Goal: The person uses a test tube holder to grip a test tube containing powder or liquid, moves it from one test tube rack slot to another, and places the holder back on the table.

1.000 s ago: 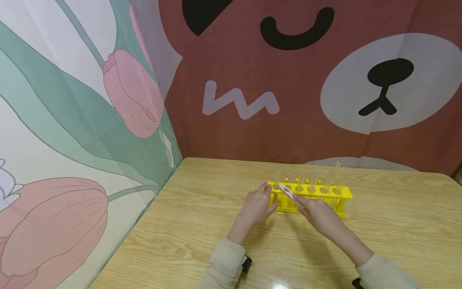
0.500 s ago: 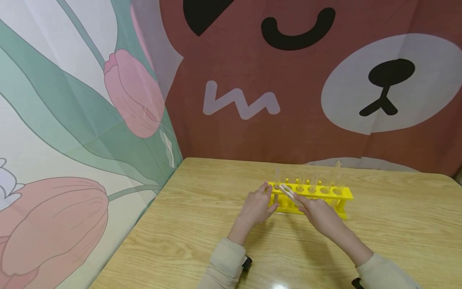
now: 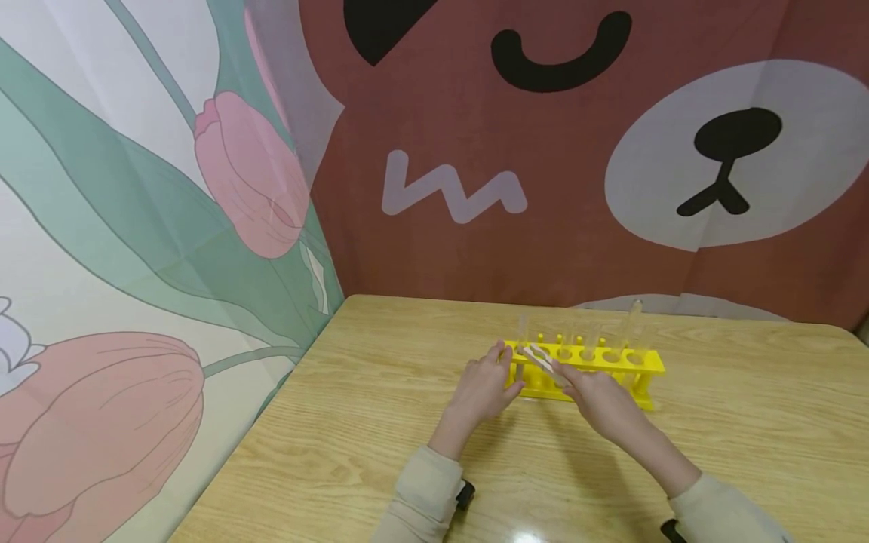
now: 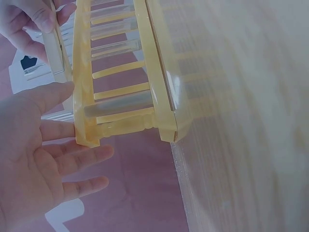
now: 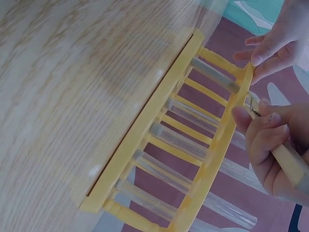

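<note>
And here's the action at the nine o'clock end of the yellow rack point(image 3: 614, 369) on the bench point(image 3: 339, 422): the end tube point(image 4: 123, 102) stands in its hole there, with the wooden clamp point(image 5: 288, 162) right beside it, nose aimed toward ten o'clock! The right grip point(image 3: 604, 400) is curled round that clamp, while the left grip point(image 3: 477, 388) is spread, fingers nearly straight, against the rack's end, grasping no tube. The step looks like getting clamp onto tube, and the smart play is to spread the clamp, slide it around the glass just above the top bar, and let it close without nudging the tube toward nine, the left grip bracing the frame. Now the angles: the head view gives the whole line-up, including a tall tube point(image 3: 631, 320) sloping toward one o'clock, yet I cannot tell there whether the clamp has the glass; the left wrist shows those splayed fingers and the end tube's greyish lower length, and the right wrist alone picks out the clamp's metal spring point(image 5: 254, 108)
</note>
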A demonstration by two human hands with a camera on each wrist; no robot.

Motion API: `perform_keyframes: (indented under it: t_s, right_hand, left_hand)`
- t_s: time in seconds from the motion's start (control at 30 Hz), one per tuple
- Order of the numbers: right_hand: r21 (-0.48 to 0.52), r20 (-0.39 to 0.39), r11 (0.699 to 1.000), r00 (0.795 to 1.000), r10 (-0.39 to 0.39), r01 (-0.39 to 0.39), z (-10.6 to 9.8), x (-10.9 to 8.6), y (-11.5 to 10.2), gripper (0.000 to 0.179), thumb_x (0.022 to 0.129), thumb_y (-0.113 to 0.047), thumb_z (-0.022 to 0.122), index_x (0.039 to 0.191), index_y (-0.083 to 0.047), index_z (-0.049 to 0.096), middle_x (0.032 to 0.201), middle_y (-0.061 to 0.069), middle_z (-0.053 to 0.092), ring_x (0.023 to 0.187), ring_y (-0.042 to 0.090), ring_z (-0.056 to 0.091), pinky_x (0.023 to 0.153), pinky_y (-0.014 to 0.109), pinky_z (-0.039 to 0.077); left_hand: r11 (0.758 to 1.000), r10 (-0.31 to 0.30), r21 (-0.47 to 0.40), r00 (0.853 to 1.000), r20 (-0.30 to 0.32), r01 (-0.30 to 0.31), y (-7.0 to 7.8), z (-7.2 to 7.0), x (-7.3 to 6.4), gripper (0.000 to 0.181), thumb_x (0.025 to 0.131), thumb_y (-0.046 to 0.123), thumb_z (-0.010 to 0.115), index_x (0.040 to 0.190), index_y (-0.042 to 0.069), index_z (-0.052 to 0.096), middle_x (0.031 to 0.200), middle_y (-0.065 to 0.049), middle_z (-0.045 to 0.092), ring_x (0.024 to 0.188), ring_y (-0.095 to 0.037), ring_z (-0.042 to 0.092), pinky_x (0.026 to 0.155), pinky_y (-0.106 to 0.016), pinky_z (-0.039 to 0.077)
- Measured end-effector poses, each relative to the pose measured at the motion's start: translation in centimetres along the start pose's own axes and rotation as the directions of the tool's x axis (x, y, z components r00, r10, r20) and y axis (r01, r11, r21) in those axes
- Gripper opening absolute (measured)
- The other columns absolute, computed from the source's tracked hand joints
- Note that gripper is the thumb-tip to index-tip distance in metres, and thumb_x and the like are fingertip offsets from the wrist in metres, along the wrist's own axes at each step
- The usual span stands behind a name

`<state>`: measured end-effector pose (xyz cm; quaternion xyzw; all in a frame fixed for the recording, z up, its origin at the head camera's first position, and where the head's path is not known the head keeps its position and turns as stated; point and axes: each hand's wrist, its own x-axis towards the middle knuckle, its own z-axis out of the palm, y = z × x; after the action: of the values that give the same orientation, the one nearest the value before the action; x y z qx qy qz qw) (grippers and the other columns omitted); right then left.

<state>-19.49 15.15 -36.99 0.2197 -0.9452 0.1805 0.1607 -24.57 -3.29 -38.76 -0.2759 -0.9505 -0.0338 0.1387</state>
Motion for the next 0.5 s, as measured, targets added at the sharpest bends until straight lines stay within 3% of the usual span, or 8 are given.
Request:
perform_keyframes:
  t_s: [0.5]
  right_hand:
    - [-0.013, 0.032, 1.0, 0.999, 0.023, -0.023, 0.1, 0.46, -0.1, 0.041, 0.079, -0.001, 0.064, 0.119, 0.003, 0.053, 0.057, 0.002, 0.051, 0.039, 0.008, 0.034, 0.035, 0.019, 0.029]
  left_hand:
    - [1.0, 0.011, 0.003, 1.0, -0.014, -0.011, -0.07, 0.13, 0.06, 0.058, 0.087, 0.04, 0.055, 0.128, 0.001, 0.047, 0.13, -0.014, 0.045, 0.098, -0.021, 0.058, 0.078, -0.034, 0.047]
